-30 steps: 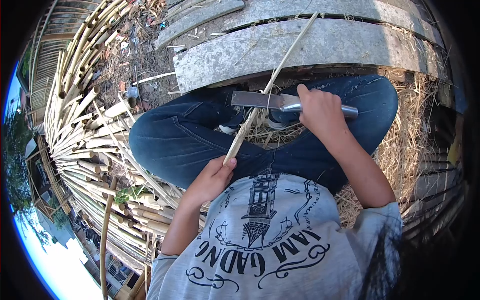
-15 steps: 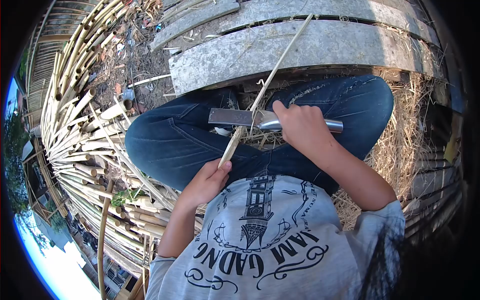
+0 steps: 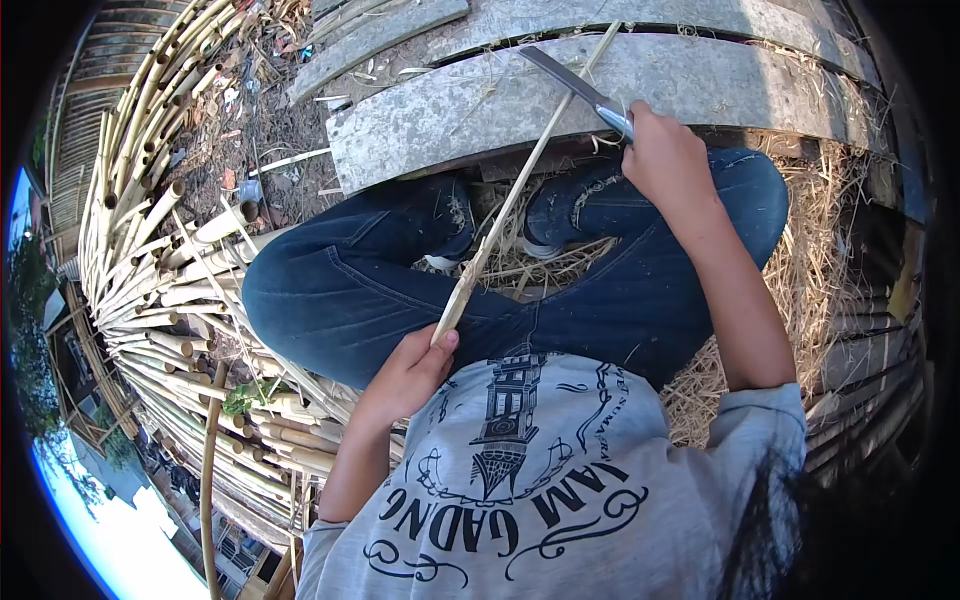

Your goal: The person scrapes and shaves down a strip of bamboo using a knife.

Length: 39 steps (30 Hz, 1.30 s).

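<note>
My left hand (image 3: 412, 372) is closed around the near end of a long, thin bamboo strip (image 3: 520, 183). The strip slants away from my lap, and its far end lies over the grey planks. Its near part is wider and pale, with a rough, split-looking edge. My right hand (image 3: 668, 150) grips the metal handle of a large knife (image 3: 562, 74). The knife's dark, flat blade points to the far left and crosses the strip near its far end. Whether blade and strip touch, I cannot tell.
Weathered planks (image 3: 440, 112) lie in front of my crossed legs (image 3: 345, 290). Many bamboo poles (image 3: 180, 345) are heaped on the left, with litter on the soil beyond. Shavings (image 3: 790, 270) cover the ground at my right and between my legs.
My right hand has carried the knife away from my lap, from the strip's near part toward its far end. My left hand has stayed nearly in place on the strip.
</note>
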Each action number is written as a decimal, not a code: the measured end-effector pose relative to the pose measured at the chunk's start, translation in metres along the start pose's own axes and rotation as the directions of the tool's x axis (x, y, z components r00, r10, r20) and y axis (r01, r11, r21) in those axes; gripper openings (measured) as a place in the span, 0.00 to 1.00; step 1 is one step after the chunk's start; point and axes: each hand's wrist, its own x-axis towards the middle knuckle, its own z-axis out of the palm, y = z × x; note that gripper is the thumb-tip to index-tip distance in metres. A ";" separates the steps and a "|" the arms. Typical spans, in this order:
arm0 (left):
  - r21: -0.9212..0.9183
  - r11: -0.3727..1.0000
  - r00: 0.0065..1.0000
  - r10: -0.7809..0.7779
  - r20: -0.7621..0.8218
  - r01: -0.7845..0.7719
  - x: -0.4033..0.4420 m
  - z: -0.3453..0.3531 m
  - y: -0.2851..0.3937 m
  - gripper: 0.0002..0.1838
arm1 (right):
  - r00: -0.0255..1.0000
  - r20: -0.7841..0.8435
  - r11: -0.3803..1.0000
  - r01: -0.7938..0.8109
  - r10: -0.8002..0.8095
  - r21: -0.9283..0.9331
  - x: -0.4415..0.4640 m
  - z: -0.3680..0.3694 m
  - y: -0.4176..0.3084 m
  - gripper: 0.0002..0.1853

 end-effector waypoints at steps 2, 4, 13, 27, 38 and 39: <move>-0.032 0.999 0.999 -0.030 0.032 0.031 0.001 -0.004 0.008 0.17 | 0.994 0.033 0.994 0.108 -0.108 -0.013 -0.002 -0.009 -0.010 0.07; -0.114 0.984 0.985 -0.124 0.119 0.138 0.001 -0.005 0.018 0.17 | 0.959 0.188 0.976 0.197 -0.211 0.092 -0.027 -0.014 -0.041 0.07; -0.285 0.914 0.943 -0.219 0.250 0.288 -0.002 -0.020 0.020 0.17 | 0.990 0.083 0.993 0.114 -0.110 -0.044 -0.012 -0.008 -0.014 0.07; -0.022 0.996 0.992 -0.079 0.096 0.082 0.000 -0.006 0.013 0.17 | 0.980 0.177 0.995 0.100 -0.094 -0.024 -0.004 -0.028 -0.016 0.07; 0.452 0.887 0.958 0.206 -0.200 -0.096 -0.009 0.023 0.027 0.11 | 0.957 0.281 0.994 0.092 -0.071 -0.060 -0.012 -0.022 -0.009 0.10; 0.456 0.887 0.963 0.186 -0.196 -0.079 -0.010 0.021 0.027 0.11 | 0.980 0.201 0.995 0.018 0.002 -0.101 -0.009 -0.021 -0.003 0.09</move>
